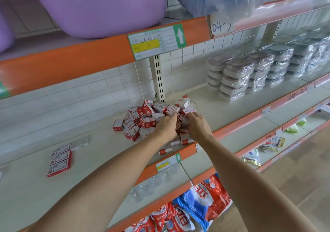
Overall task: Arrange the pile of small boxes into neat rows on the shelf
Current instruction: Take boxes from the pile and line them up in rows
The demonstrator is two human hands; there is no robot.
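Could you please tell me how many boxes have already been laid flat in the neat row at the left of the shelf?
3 red-and-white boxes lie flat side by side: far, middle, near. A separate white box lies just behind them; further ones may be hidden.

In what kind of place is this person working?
Most likely a small shop or its stockroom. The orange-edged shelf carries a printed price label, wrapped stacks of containers stand in rows, and both hands, the left hand and right hand, are in a pile of small boxes.
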